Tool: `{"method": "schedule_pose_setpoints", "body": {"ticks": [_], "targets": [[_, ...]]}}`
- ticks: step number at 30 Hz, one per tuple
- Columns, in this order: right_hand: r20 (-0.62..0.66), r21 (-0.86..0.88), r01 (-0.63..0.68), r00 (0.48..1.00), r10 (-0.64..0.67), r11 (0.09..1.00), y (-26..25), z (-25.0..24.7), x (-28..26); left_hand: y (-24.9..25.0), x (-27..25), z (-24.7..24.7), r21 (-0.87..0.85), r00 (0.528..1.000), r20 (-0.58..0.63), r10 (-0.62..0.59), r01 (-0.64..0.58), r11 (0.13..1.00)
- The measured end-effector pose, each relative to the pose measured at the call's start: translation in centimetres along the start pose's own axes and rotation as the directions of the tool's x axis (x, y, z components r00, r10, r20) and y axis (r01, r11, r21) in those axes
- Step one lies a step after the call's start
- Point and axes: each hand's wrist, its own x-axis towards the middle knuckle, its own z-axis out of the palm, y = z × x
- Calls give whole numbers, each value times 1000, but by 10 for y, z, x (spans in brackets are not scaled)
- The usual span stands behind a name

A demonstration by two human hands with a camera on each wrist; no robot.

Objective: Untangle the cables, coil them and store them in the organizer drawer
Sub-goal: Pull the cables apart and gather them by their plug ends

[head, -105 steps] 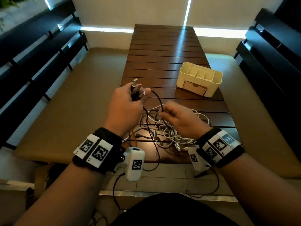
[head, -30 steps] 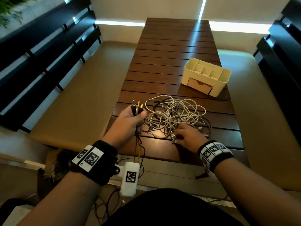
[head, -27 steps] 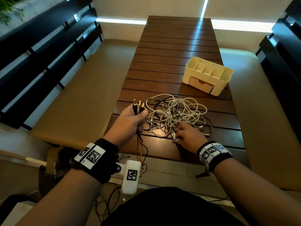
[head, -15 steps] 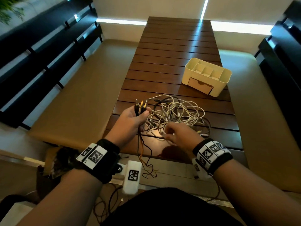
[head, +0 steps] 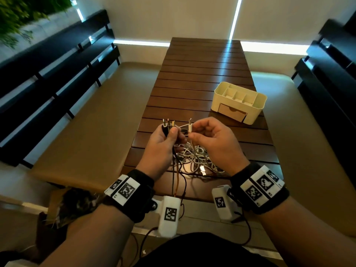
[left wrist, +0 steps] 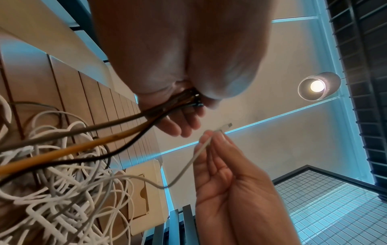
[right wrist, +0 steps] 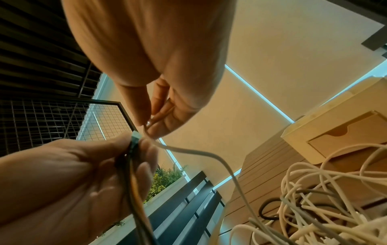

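Half a second earlier the right hand (head: 213, 139) is low, down at the tangle of cables (head: 196, 158); it now sits raised beside the left hand (head: 163, 141), with a white cable end (head: 190, 125) lifted clear of the pile. The left hand has stayed up over the near end of the counter (head: 202, 78), holding the same bundle.

The white cable end stands nearly upright, its connector pointing up and away from the person, its long axis running down from the fingertips into the tangle. The three plug ends (head: 168, 122) in the left hand also point up, side by side, while their dark and orange cords hang down past the counter's near edge.

The right hand pinches the white cable end between thumb and forefinger, the other fingers loosely curled. The left hand is closed around the three cords just under their plugs.

The tangle, mostly white loops, lies on the counter near its near edge, under both hands. The cream organizer (head: 238, 102) sits toward the right edge, farther back, its drawer (head: 232, 112) shut.
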Motion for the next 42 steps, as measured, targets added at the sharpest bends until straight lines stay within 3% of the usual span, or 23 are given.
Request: {"method": "schedule_pose_setpoints", "body": {"ticks": [10, 19, 22, 27, 31, 37, 40, 42], "targets": [[-56, -7, 99, 994, -99, 995, -3, 4, -7, 5, 4, 20, 43, 993, 73, 91, -94, 995], [-66, -147, 230, 968, -242, 962, -12, -8, -2, 9, 5, 24, 24, 989, 114, 95, -98, 995], [-91, -126, 187, 976, -199, 974, -22, -17, 4, 10, 5, 24, 6, 989, 109, 97, -98, 995], [132, -6, 70, 989, -68, 998, -33, -20, 9, 18, 9, 25, -17, 982, 167, 94, -92, 996], [137, 127, 58, 988, -76, 990, -28, -17, 12, 35, 16, 22, -94, 977, 174, 124, -109, 990], [243, -260, -17, 966, 82, 965, 9, -7, 7, 71, 27, 10, -313, 986, 62, 156, -129, 941], [215, -310, -60, 968, 132, 949, 20, -13, 9, 81, 28, 5, -408, 988, 53, 145, -111, 906], [160, -285, -103, 975, 153, 953, 23, -18, 12, 81, 27, 0, -356, 984, 55, 169, -139, 924]]}}
